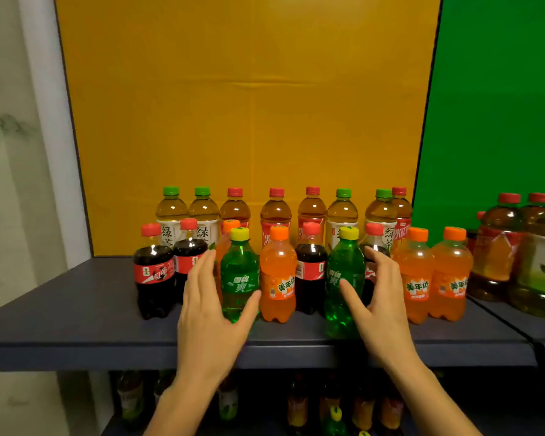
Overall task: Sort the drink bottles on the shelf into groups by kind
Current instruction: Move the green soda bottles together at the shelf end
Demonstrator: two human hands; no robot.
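Small soda bottles stand mixed in the front row of the dark shelf: colas, green lemon-lime bottles and orange sodas. Behind them runs a row of tea bottles with green caps and red caps. My left hand is open, its fingers spread around the left green bottle, thumb on its right side. My right hand is open too, cupped around the right green bottle, thumb across its front. Neither bottle is lifted.
Two orange sodas stand at the right end of the row. Larger tea bottles crowd the neighbouring shelf at far right. A yellow panel backs the shelf, a green one beside it. More bottles sit on the lower shelf.
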